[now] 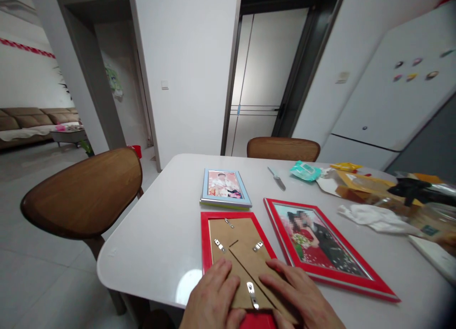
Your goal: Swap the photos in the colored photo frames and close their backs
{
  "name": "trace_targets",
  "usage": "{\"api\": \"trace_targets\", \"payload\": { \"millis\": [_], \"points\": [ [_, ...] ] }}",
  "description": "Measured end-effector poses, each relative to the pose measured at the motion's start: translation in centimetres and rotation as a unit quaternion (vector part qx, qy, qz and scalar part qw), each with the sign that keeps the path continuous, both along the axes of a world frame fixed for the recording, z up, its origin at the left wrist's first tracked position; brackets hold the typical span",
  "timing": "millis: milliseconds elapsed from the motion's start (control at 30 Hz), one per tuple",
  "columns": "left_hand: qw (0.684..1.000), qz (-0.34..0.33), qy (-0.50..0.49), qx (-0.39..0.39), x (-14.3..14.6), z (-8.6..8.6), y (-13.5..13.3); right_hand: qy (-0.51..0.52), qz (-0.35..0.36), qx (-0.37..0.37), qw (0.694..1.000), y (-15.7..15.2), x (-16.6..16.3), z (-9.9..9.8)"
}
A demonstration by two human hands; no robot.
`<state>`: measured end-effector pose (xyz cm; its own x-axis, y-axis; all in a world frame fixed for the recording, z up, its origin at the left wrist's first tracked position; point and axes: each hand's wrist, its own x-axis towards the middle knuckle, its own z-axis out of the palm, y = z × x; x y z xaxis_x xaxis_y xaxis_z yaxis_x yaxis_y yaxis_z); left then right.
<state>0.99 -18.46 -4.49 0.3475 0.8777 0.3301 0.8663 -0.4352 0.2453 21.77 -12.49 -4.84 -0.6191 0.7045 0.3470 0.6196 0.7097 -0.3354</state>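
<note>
Head view: white table (153, 253); face-down red frame (206, 239) on it, long axis running away, far end leaning left; brown backing board (244, 255) uppermost; right hand (301, 293), left hand (213, 298) at near end, equally close, half open, fingers on board; firm grip cannot be told; metal clip (252, 295) between.

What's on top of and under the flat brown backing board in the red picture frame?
Four silver metal clips show on the board, and the left hand and right hand lie over its near part. What lies under it, inside the red frame, is covered.
</note>
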Motion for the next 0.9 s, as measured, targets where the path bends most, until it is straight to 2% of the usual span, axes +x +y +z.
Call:
{"api": "trace_targets", "payload": {
  "millis": [167, 300, 467, 567, 667, 800, 900],
  "points": [
    [1.0, 0.0, -0.006, 0.0, -1.1, -0.5, -0.3, -0.015, 0.028, 0.004, 0.999, 0.1, -1.2, -0.1],
    [1.0, -0.016, -0.014, -0.002, -1.7, -1.0, -0.5, -0.021, 0.022, -0.016, 0.999, 0.1, -2.0, 0.2],
    [0.995, 0.014, -0.051, -0.084, -1.7, -0.2, -0.9, -0.018, -0.003, -0.042, 0.999, 0.0, -2.2, 0.5],
    [0.99, 0.029, -0.065, -0.125, -1.7, 0.5, -1.2, -0.019, 0.006, -0.038, 0.999, 0.2, -2.2, 0.7],
    [0.989, 0.029, -0.068, -0.129, -1.7, 0.7, -1.2, -0.024, 0.009, -0.029, 0.999, 1.5, -2.7, 1.1],
    [0.99, 0.023, -0.059, -0.127, -1.7, 0.5, -1.1, -0.054, -0.053, -0.005, 0.997, 3.9, -3.8, 1.4],
    [0.989, 0.031, -0.062, -0.134, -1.6, 0.4, -0.9, -0.066, -0.063, -0.015, 0.996, 4.7, -4.4, 1.4]
  ]
}}
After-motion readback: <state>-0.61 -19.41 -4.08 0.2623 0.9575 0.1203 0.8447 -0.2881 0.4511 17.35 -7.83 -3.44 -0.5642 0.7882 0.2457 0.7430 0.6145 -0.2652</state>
